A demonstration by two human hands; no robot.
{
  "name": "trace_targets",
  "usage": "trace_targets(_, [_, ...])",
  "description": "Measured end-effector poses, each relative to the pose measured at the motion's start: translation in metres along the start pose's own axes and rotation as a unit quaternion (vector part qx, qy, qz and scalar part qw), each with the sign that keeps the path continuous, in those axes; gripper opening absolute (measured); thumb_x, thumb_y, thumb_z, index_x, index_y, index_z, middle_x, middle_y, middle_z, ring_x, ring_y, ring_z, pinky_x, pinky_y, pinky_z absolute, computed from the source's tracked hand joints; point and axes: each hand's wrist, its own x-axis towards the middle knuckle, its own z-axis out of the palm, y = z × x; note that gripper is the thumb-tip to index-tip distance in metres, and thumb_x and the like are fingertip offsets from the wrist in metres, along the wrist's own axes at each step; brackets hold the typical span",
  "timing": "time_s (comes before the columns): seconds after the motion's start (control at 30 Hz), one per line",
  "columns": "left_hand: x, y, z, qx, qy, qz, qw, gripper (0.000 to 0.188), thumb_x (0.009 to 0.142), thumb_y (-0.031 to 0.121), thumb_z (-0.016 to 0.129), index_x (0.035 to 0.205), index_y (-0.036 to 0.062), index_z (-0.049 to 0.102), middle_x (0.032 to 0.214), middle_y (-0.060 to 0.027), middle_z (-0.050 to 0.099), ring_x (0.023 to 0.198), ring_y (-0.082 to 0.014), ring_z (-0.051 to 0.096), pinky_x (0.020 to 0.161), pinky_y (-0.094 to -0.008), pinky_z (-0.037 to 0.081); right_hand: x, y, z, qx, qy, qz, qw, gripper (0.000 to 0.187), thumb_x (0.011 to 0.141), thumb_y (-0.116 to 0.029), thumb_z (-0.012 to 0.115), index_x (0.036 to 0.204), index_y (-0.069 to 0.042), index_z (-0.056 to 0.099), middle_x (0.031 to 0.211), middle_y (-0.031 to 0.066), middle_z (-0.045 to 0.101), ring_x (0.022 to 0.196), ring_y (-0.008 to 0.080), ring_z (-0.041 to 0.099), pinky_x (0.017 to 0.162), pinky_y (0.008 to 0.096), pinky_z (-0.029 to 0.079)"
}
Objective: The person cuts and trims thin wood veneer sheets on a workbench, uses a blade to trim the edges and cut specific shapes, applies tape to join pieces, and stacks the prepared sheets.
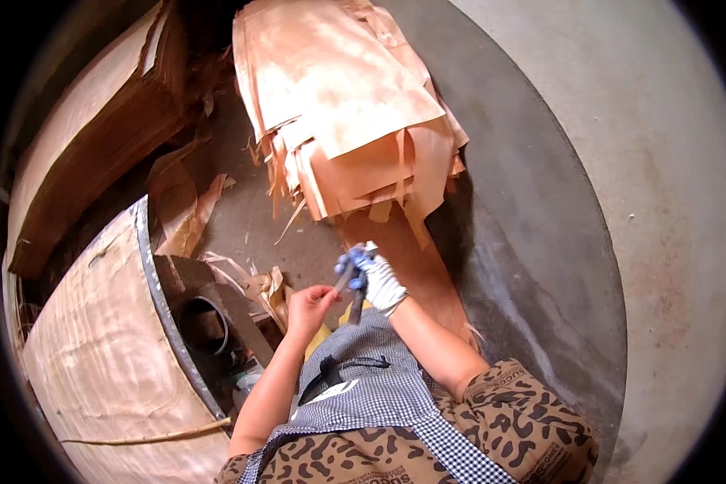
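The bare left hand point(308, 311) pinches the lower end of a thin grey strip point(345, 278) between its fingertips. Just right of it, the gloved right hand point(379, 281) is curled around a dark tool point(356, 311), its exact kind unclear. Beyond both hands lies a ragged stack of wood veneer sheets point(347, 89).

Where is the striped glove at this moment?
In the head view, the striped glove is near the centre, worn on the right hand, just right of the bare left hand and beyond the checked apron.
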Motion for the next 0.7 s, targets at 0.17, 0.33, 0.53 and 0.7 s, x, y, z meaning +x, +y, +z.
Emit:
trace_targets(0.17, [0.058, 0.001, 0.028, 0.392, -0.091, 0.111, 0.908, 0.025, 0.077, 0.020, 0.059, 0.100, 0.0108, 0.062, 0.096, -0.0120, 0.062, 0.091, -0.0285, 0.058, 0.082, -0.0333, 0.045, 0.011, -0.094, -0.097, 0.049, 0.138, -0.146, 0.978, 0.016, 0.081, -0.019, 0.062, 0.089, -0.017, 0.049, 0.079, 0.0028, 0.061, 0.062, 0.0115, 0.057, 0.040, 0.0185, 0.036])
trace_targets(0.33, [0.182, 0.043, 0.109, 0.264, -0.116, 0.079, 0.954, 0.040, 0.078, 0.024, 0.058, 0.114, 0.0063, 0.053, 0.113, -0.0142, 0.055, 0.103, -0.0319, 0.053, 0.088, -0.0380, 0.042, 0.009, -0.161, -0.191, -0.139, 0.206, -0.101, 0.963, 0.012, 0.080, -0.017, 0.063, 0.084, -0.012, 0.053, 0.074, 0.0045, 0.062, 0.055, 0.0121, 0.058, 0.038, 0.0199, 0.037])
trace_targets(0.53, [0.346, 0.052, 0.222, 0.079, 0.030, 0.003, 0.996, 0.052, 0.079, 0.024, 0.061, 0.120, -0.0022, 0.043, 0.116, -0.0184, 0.052, 0.103, -0.0275, 0.053, 0.085, -0.0340, 0.043, 0.000, -0.194, -0.226, -0.203, 0.157, 0.001, 0.967, 0.008, 0.078, -0.009, 0.062, 0.081, -0.007, 0.054, 0.073, 0.0098, 0.063, 0.057, 0.0141, 0.061, 0.038, 0.0197, 0.042])
trace_targets(0.7, [0.384, 0.112, 0.284, -0.148, -0.006, -0.180, 0.973, 0.033, 0.079, 0.024, 0.062, 0.095, -0.0047, 0.058, 0.083, -0.0080, 0.063, 0.073, -0.0161, 0.059, 0.065, -0.0295, 0.047, -0.002, -0.215, -0.255, -0.239, 0.204, 0.077, 0.946, 0.005, 0.080, -0.008, 0.059, 0.081, -0.008, 0.054, 0.070, 0.0067, 0.063, 0.053, 0.0111, 0.058, 0.038, 0.0193, 0.040])
